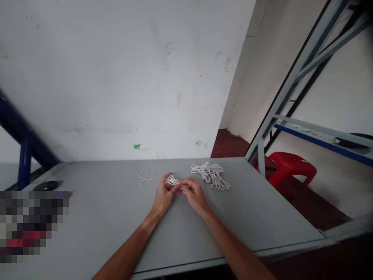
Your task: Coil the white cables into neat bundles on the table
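Both my hands meet over the middle of the grey table, around a white cable (173,180) folded into a small bundle. My left hand (164,193) grips the bundle, and its loops stick up past the fingers. My right hand (192,192) pinches the same bundle near its middle, with part of the cable hidden under the fingers. To the right of my hands lie several coiled white cables (210,173) in a loose pile. Left of them are a few thin white ties (147,177), lying crookedly on the table.
The grey table (101,217) runs up to a scuffed white wall (122,77). A black round object (46,185) sits at the left, above a blurred-out patch. Blue frame bars (25,155) rise at left. A red stool (287,169) stands on the floor beyond the table's right edge.
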`<state>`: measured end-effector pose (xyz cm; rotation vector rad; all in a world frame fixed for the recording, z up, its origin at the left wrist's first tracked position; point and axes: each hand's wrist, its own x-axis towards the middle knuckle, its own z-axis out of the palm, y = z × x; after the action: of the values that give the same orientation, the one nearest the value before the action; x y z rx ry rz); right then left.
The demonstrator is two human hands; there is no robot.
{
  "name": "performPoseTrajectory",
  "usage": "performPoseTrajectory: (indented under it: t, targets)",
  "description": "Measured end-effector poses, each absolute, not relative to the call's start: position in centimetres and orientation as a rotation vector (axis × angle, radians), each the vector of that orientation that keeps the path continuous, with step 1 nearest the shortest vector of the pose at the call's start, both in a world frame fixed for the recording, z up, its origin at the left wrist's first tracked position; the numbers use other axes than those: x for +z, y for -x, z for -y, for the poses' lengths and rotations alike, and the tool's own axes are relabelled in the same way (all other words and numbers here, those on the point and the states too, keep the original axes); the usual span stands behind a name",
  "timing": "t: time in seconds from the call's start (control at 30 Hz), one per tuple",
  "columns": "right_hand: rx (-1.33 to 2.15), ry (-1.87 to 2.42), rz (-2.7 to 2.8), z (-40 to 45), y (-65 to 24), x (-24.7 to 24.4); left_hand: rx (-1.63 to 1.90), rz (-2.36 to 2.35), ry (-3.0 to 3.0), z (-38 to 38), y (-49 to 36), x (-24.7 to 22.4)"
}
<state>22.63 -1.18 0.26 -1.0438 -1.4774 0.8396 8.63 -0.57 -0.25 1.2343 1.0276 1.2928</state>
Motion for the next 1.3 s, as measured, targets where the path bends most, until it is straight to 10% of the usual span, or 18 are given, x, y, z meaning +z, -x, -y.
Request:
performPoseTrajectory:
  t: [1.3]
  targets:
    - [1.187, 0.939, 1.500, 1.1, -24.9, 1.7, 0.992, -0.743, -1.217, 0.8, -7.1, 0.7]
